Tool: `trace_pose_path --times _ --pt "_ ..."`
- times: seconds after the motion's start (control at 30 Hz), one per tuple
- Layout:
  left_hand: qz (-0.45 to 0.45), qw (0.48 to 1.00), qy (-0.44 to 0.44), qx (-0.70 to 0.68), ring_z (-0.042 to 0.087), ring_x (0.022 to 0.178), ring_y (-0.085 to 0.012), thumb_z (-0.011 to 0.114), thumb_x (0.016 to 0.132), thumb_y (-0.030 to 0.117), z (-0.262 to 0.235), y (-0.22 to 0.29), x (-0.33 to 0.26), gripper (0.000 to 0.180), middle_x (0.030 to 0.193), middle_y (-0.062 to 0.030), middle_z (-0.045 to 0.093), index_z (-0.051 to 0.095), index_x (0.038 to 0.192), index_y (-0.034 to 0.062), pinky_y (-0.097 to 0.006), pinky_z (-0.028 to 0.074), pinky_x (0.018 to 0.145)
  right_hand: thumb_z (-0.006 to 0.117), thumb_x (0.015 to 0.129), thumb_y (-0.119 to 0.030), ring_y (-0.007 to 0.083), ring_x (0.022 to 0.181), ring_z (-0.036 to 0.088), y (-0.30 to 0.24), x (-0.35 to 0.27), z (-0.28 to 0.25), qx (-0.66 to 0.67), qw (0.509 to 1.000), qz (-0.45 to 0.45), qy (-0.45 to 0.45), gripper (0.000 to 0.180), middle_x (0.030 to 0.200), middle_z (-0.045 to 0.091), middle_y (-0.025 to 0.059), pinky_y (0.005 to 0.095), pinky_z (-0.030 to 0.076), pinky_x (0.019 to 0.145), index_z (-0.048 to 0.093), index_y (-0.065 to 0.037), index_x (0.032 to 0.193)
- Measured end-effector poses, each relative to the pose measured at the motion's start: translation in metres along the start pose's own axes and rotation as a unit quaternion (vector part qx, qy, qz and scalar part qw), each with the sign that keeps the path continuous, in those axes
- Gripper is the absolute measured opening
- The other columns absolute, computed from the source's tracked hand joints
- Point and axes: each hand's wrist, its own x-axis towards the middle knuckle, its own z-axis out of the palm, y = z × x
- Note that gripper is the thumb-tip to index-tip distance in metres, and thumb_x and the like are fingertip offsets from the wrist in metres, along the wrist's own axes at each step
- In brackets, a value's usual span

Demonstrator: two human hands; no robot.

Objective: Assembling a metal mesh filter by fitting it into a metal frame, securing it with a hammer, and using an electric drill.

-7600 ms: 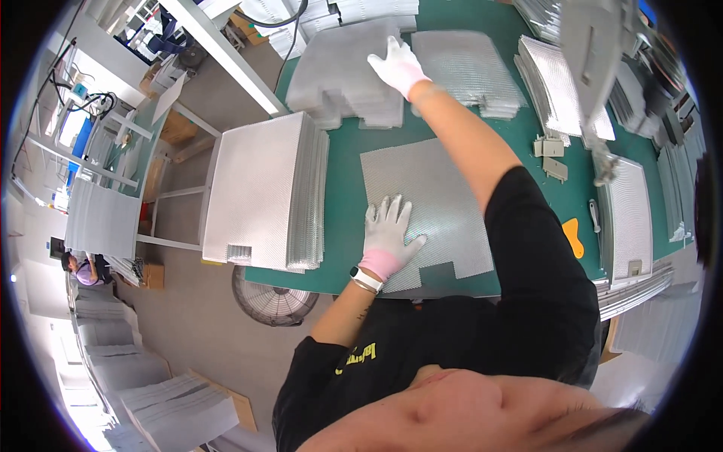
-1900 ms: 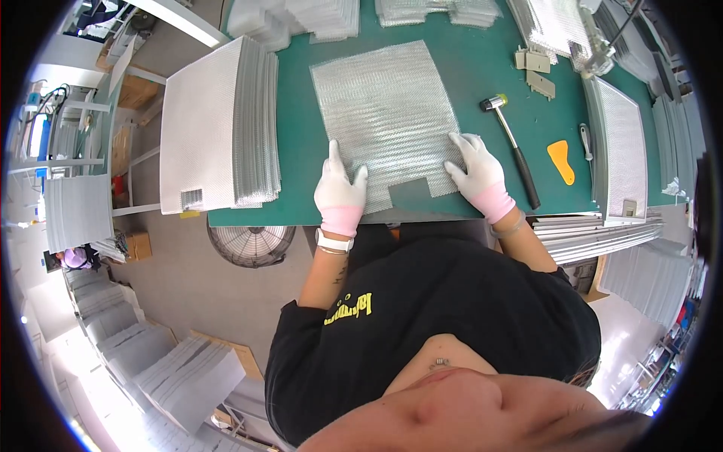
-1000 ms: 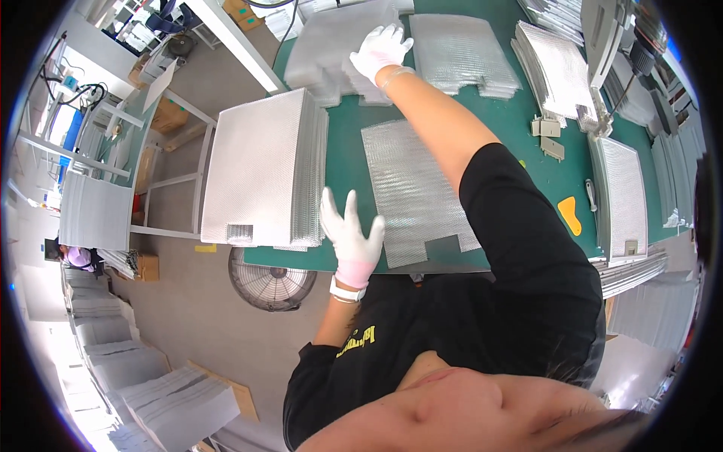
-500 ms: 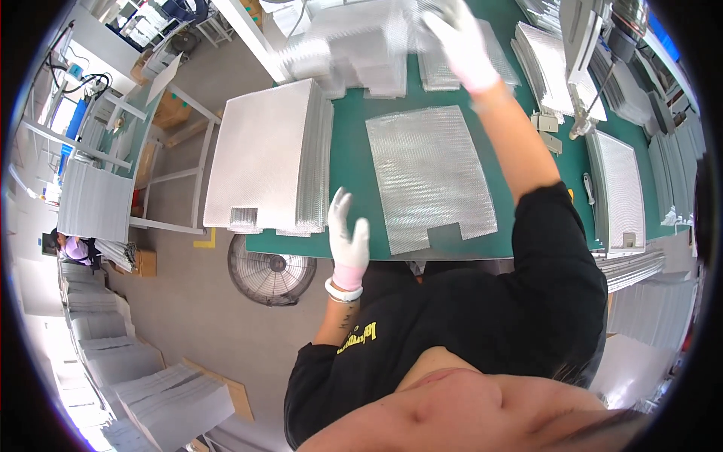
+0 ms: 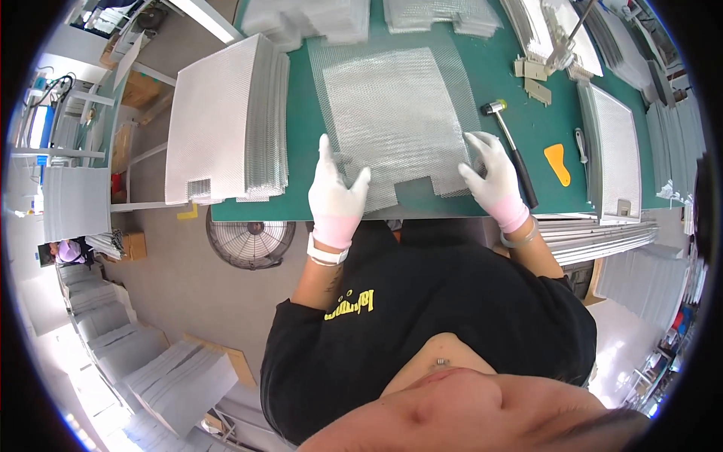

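Note:
A thin see-through mesh sheet (image 5: pixel 456 79) lies over a silvery mesh sheet (image 5: pixel 392 113) with a notch in its near edge, both in front of me on the green table. At their left edge rests my left hand (image 5: pixel 337 192) in a white glove with a pink cuff, open, thumb and fingers spread. My right hand (image 5: pixel 493 177), gloved the same way, is at the right edge, its fingers bent but apart; it too looks open. Whether the fingertips press on the mesh cannot be told.
A tall stack of white-topped mesh panels (image 5: pixel 215 120) stands on the left. Clear mesh piles (image 5: pixel 301 19) lie at the back. To the right are a mallet (image 5: pixel 512 151), a yellow scraper (image 5: pixel 557 164), a screwdriver (image 5: pixel 581 145) and a framed panel (image 5: pixel 617 151). A floor fan (image 5: pixel 252 241) stands below.
My right hand has come back from the far piles to the near right edge. A see-through mesh sheet now covers the notched one. My left hand has moved up to the left edge.

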Motion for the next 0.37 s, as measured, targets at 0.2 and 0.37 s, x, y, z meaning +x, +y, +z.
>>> trace_pose_path --times 0.2,0.37 --pt "0.004 0.997 -0.033 0.07 0.062 0.118 -0.0382 0.077 0.083 0.022 0.022 -0.017 -0.004 0.088 0.134 -0.0273 0.057 0.03 0.152 -0.0053 -0.04 0.054 0.094 0.07 0.084 -0.015 0.0364 0.114 0.06 0.02 -0.003 0.015 -0.013 0.999 0.024 -0.038 0.047 0.128 0.059 0.0189 0.0396 0.05 0.096 0.06 -0.003 0.129" --pt "-0.035 0.994 -0.064 0.079 0.061 0.12 -0.039 0.077 0.084 0.024 0.028 -0.019 -0.007 0.089 0.136 -0.0264 0.056 0.028 0.153 -0.0039 -0.041 0.053 0.096 0.07 0.085 -0.017 0.0364 0.118 0.059 0.025 -0.005 0.022 -0.014 0.995 0.061 -0.074 0.049 0.13 0.058 0.0187 0.0398 0.05 0.099 0.059 -0.004 0.131"
